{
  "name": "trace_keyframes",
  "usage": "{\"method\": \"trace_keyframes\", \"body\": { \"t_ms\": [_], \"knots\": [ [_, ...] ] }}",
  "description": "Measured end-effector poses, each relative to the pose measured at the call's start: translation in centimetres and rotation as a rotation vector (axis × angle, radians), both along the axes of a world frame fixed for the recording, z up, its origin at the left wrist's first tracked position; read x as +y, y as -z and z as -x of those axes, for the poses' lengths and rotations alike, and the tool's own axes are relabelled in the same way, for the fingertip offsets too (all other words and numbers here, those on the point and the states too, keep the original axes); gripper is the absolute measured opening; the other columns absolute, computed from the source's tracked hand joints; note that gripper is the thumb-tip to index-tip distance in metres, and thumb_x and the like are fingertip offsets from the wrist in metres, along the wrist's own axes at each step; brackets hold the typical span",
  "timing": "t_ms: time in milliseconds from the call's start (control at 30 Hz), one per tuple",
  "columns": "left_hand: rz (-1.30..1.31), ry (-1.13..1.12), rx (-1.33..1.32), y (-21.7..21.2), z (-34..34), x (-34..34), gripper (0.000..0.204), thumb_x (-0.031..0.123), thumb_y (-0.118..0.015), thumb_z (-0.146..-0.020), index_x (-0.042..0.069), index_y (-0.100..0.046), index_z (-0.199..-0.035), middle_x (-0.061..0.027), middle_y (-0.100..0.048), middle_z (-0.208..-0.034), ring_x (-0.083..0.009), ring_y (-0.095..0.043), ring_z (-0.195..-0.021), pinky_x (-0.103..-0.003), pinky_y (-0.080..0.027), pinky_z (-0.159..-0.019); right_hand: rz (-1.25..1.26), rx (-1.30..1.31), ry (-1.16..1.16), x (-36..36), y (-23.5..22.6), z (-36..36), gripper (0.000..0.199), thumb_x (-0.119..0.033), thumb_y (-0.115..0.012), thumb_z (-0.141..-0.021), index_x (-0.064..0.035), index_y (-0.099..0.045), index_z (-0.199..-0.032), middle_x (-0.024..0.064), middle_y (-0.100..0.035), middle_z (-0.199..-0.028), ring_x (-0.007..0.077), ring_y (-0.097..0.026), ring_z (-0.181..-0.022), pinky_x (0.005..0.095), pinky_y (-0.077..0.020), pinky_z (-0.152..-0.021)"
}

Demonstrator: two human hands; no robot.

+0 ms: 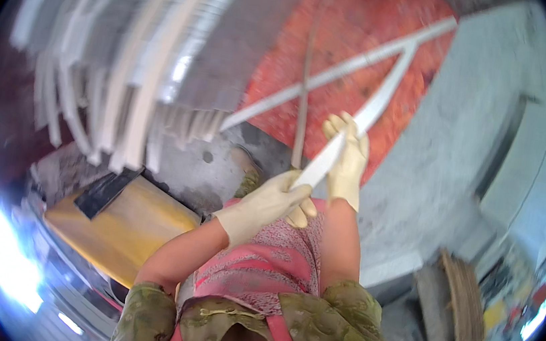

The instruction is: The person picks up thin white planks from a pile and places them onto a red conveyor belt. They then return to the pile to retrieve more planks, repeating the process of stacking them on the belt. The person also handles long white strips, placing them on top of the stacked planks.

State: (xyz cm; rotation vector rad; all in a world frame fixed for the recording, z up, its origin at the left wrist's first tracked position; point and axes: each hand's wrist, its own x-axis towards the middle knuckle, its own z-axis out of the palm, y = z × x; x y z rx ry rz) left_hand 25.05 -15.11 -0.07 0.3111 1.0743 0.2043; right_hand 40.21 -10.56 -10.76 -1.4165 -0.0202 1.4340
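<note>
A long, flat white strip (380,103) runs slantwise up and to the right in front of me. My left hand (268,205), in a cream rubber glove, is closed around its near end, close to my pink apron (262,267). Farther along, my right hand (348,157), gloved the same way, has its fingers wrapped about the strip. Beyond my hands, another pale strip (338,71) lies diagonally across a red sheet (357,18). The held strip's far end appears to meet or overlap that one; I cannot tell which. A thin brownish strip (307,73) crosses the red sheet lengthwise.
Many long grey, white and beige strips (142,75) are stacked at the upper left, their ends sticking out unevenly. A yellow surface (123,217) with a dark piece on it stands lower left. Grey panels (536,167) are at the right, and a brown ridged piece (462,303) lower right.
</note>
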Motion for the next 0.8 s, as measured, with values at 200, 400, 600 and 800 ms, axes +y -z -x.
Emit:
{"method": "trace_keyframes", "body": {
  "t_ms": [200, 400, 600, 800],
  "knots": [
    [-0.270, 0.177, -0.274, -8.9, 7.5, -1.6, 0.040, 0.033, -0.053, -0.106, 0.003, -0.058, -0.132, -0.0044, -0.065, -0.082, -0.0105, -0.059, -0.066, -0.025, -0.048, -0.064, -0.381, 0.271, 0.343, 2.5, -7.9, -3.5, 0.038, -0.018, -0.050, -0.106, 0.0015, -0.052, -0.138, 0.0141, -0.058, -0.137, 0.0224, -0.060, -0.123, 0.0349, -0.0514, -0.109],
    [-0.186, 0.171, -0.002, -11.6, 19.3, -9.3, 0.041, 0.033, -0.059, -0.102, 0.000, -0.064, -0.127, -0.0077, -0.069, -0.096, -0.0133, -0.064, -0.078, -0.028, -0.051, -0.073, -0.543, 0.134, 0.299, 4.8, -15.2, -6.4, 0.039, -0.021, -0.045, -0.108, 0.0019, -0.051, -0.139, 0.0124, -0.060, -0.136, 0.0225, -0.061, -0.119, 0.0333, -0.0518, -0.107],
    [-1.201, -0.009, 0.653, -6.6, 23.3, -8.0, 0.040, 0.020, -0.061, -0.098, -0.003, -0.060, -0.132, -0.0207, -0.066, -0.127, -0.0320, -0.063, -0.119, -0.039, -0.049, -0.100, -0.582, -0.156, 0.186, 4.7, -22.6, -3.3, 0.039, -0.024, -0.043, -0.109, -0.0008, -0.054, -0.138, 0.0111, -0.060, -0.131, 0.0185, -0.061, -0.110, 0.0332, -0.0512, -0.103],
    [-1.528, 0.245, 1.463, -5.5, 22.6, 1.1, 0.064, 0.014, -0.070, -0.085, 0.000, -0.047, -0.144, -0.0237, -0.063, -0.127, -0.0389, -0.061, -0.117, -0.046, -0.051, -0.099, -0.666, -0.080, 0.022, 5.5, -28.8, -1.0, 0.039, -0.024, -0.046, -0.108, -0.0023, -0.055, -0.139, 0.0079, -0.064, -0.125, 0.0132, -0.064, -0.098, 0.0276, -0.0536, -0.096]
  ]
}}
